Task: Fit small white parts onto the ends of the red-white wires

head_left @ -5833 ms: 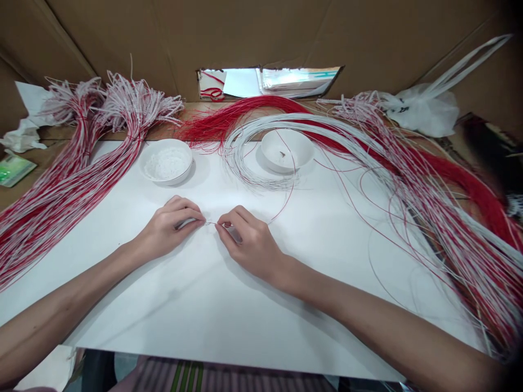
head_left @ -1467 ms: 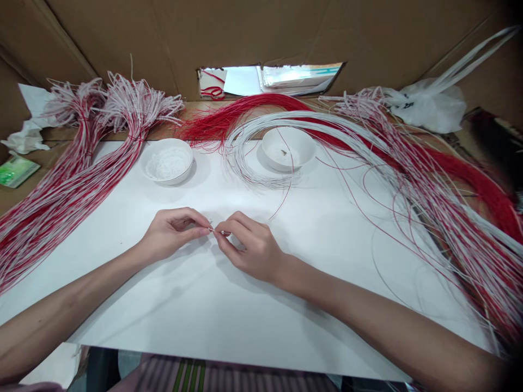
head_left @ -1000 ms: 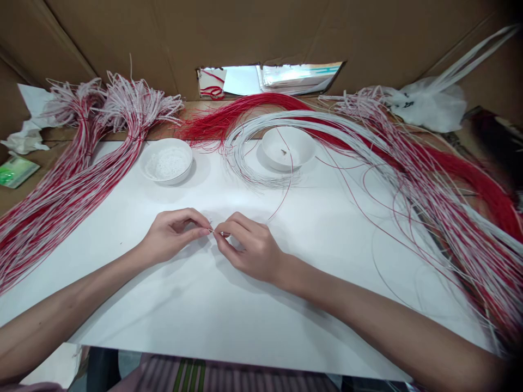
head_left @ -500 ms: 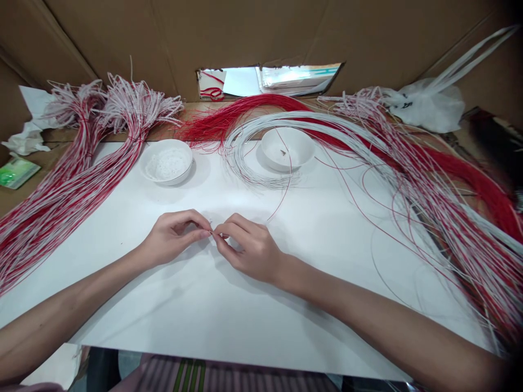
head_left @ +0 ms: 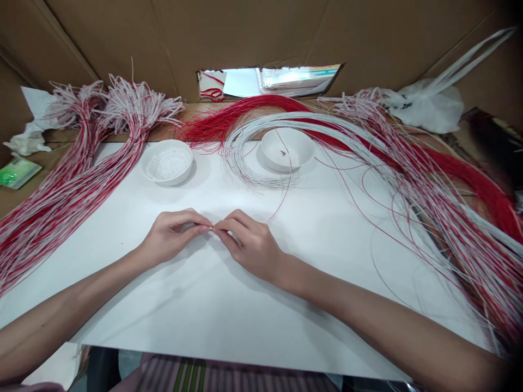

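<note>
Over the middle of the white board (head_left: 183,310), my left hand (head_left: 171,234) and my right hand (head_left: 253,245) meet fingertip to fingertip. Both are closed in a pinch on something tiny between them, too small to make out. Behind my left hand stands a white bowl (head_left: 169,162) with small white pieces in it. A second white bowl (head_left: 296,144), with a few small brownish bits inside, is beyond my right hand. A thin red strand hangs over its front rim and curves down towards my right hand.
Red and white strand bundles (head_left: 118,147) lie on the left, and another such bundle (head_left: 441,190) on the right. White strands (head_left: 253,125) and red strands (head_left: 237,111) arch behind the bowls. Cardboard walls (head_left: 245,32) enclose the back. A plastic bag (head_left: 433,106) sits back right.
My fingertips have moved slightly up and the two pinches are closer together. The bowls and strands have stayed in place.
</note>
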{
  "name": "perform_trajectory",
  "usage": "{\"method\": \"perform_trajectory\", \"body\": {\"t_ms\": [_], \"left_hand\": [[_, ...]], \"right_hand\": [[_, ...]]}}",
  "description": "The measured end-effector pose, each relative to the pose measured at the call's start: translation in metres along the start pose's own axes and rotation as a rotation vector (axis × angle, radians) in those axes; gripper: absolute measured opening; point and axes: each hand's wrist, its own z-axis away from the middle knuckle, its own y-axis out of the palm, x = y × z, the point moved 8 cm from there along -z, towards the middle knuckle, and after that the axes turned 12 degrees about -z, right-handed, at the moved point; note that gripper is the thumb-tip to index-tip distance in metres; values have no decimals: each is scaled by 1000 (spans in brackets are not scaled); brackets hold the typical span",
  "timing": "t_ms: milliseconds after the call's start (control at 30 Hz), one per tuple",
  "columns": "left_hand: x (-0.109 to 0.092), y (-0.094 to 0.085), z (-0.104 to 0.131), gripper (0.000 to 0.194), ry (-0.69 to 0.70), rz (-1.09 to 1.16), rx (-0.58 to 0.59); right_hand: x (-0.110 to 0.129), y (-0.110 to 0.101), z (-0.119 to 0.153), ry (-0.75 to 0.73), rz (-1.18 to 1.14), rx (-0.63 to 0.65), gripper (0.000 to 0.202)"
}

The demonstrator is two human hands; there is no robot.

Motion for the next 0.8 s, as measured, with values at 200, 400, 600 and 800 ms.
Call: {"method": "perform_trajectory", "body": {"t_ms": [200,400,600,800], "left_hand": [[-6,-2,3,10,58,-134,-47],[-21,-1,9,9,238,-299,-120],[-19,-5,8,8,176,-391,-174],[-18,-8,7,7,146,-434,-212]], "right_hand": [[-2,1,1,21,7,-1,12],[4,1,2,-41,50,-17,7],[-2,-4,-1,97,74,-29,17],[-2,-3,-3,94,55,-15,24]]}}
